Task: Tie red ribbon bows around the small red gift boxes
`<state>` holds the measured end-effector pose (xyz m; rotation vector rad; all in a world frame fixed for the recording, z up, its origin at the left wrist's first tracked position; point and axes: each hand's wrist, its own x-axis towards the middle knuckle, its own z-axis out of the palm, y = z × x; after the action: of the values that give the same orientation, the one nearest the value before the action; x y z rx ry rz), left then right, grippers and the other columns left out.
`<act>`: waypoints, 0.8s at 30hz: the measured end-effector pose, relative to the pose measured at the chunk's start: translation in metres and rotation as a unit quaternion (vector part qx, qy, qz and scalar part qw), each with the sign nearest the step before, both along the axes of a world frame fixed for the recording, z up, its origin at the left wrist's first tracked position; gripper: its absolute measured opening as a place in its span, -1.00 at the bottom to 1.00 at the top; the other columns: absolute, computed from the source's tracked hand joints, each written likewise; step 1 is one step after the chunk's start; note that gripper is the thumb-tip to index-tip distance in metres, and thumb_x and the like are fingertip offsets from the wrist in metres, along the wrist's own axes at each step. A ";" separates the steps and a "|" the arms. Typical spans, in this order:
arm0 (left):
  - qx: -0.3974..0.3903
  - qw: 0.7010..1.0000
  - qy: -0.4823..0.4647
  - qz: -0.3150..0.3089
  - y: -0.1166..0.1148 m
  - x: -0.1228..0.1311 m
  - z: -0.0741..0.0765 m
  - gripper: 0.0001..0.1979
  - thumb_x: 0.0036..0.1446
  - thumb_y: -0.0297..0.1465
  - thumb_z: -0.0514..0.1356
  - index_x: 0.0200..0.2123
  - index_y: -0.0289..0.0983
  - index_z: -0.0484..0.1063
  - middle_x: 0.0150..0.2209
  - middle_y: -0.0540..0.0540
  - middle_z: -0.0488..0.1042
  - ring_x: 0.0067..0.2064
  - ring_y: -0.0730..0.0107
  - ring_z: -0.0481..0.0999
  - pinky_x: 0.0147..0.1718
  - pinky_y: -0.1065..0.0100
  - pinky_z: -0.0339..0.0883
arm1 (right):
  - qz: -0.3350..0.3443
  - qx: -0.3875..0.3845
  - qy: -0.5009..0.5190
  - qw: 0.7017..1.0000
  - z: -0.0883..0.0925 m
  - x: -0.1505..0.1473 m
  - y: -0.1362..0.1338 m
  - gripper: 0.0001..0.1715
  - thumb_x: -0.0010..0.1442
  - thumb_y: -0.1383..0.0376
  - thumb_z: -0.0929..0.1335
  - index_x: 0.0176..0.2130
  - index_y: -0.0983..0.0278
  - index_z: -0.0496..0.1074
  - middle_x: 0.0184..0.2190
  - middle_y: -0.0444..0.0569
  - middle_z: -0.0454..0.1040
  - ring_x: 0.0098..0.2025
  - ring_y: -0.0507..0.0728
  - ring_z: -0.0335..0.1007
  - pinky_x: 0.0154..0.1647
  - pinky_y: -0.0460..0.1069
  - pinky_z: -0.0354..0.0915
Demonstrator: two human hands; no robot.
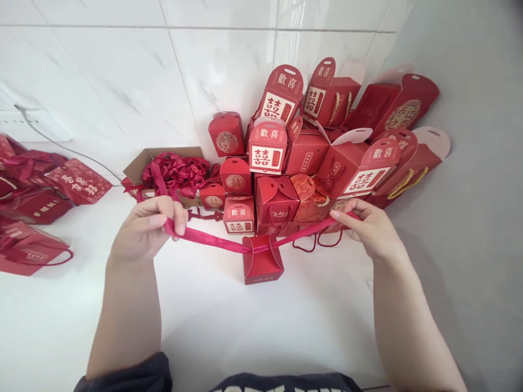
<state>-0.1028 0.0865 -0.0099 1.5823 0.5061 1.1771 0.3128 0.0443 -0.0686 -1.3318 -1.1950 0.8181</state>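
A small red gift box stands on the white table in front of me, its curved top flaps folded up. A crimson ribbon runs across the top of this box, passing at the flaps, and stretches out to both sides. On the left, my left hand is closed around the ribbon, with more of it trailing back toward the ribbon pile. My right hand pinches the other side of the ribbon between thumb and fingers, raised in front of the stacked boxes.
An open cardboard box holds a heap of crimson ribbon. Many red gift boxes are stacked against the tiled wall. More red boxes sit at the far left, near a grey cable. A grey wall bounds the right side.
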 end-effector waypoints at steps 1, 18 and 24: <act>0.009 1.000 0.002 -0.009 -0.001 0.001 0.001 -0.77 0.02 -0.31 0.25 -0.59 -0.28 0.38 -0.61 -0.11 0.42 -0.61 0.41 0.30 -0.65 0.36 0.15 | -0.007 0.017 0.029 0.999 0.003 -0.001 0.001 -0.61 -0.10 0.16 0.56 -0.47 0.23 0.32 -0.55 -0.22 0.34 -0.55 -0.03 0.23 -0.57 -0.10 0.18; 0.116 0.987 -0.106 0.029 -0.008 0.060 0.038 -0.83 0.07 -0.37 0.27 -0.51 -0.33 0.46 -0.51 -0.11 0.46 -0.50 0.44 0.36 -0.58 0.40 0.21 | -0.092 0.272 0.114 0.951 0.042 -0.064 0.005 -0.86 0.07 0.35 0.48 -0.30 0.19 0.49 -0.37 -0.15 0.47 -0.30 0.00 0.44 -0.23 -0.07 0.40; 0.127 0.985 -0.080 0.084 -0.013 0.102 0.017 -0.78 -0.18 -0.54 0.44 -0.40 -0.20 0.57 -0.46 -0.03 0.54 -0.40 0.42 0.47 -0.42 0.38 0.39 | 0.010 0.209 0.067 0.976 0.039 -0.096 -0.004 -0.88 0.12 0.35 0.44 -0.28 0.20 0.44 -0.33 -0.12 0.50 -0.30 0.03 0.45 -0.25 -0.05 0.40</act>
<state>-0.0010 0.0735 0.0071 1.6664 0.4017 1.5336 0.2166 0.0399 -0.0296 -0.9085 -1.1963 0.6167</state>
